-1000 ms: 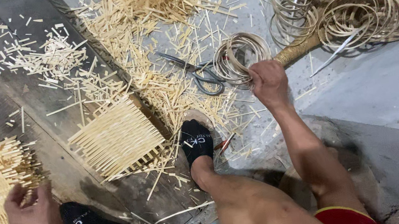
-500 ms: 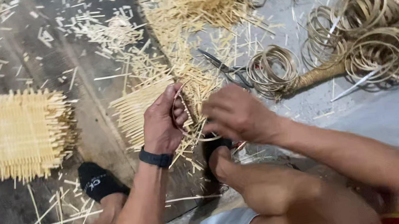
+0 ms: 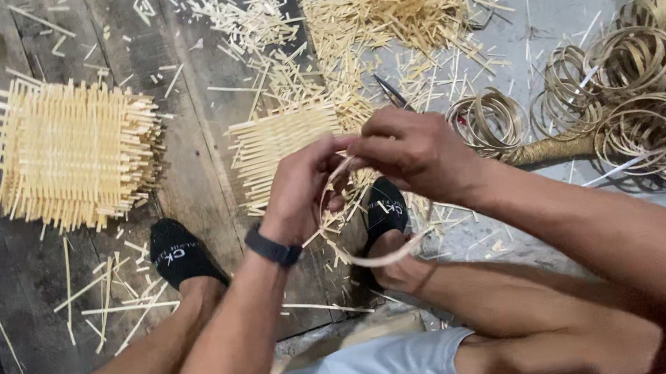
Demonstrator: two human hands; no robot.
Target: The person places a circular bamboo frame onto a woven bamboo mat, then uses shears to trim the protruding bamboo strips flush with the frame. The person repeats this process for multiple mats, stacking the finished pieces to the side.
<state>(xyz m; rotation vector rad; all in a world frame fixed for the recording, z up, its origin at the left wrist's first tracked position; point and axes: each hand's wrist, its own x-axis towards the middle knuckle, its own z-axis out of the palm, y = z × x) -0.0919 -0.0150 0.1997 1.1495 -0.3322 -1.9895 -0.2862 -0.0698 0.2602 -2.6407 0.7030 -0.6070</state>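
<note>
Strip held in both hands

Strip [image 3: 361, 255] curls between my hands, above my feet. Left hand [image 3: 302, 187] pinches it; right hand [image 3: 411, 149] grips its upper end, fingertips meeting. Beyond: small mat [image 3: 278, 142] just behind, scissors [image 3: 391, 92], coils [image 3: 644, 92] right, larger mat [image 3: 73, 151] left, stick pile [image 3: 393, 2] farthest.

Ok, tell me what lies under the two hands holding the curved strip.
Below the left hand and right hand with the curved strip: a small woven mat, loose sticks, a black-socked foot. The scissors are mostly covered.
</note>
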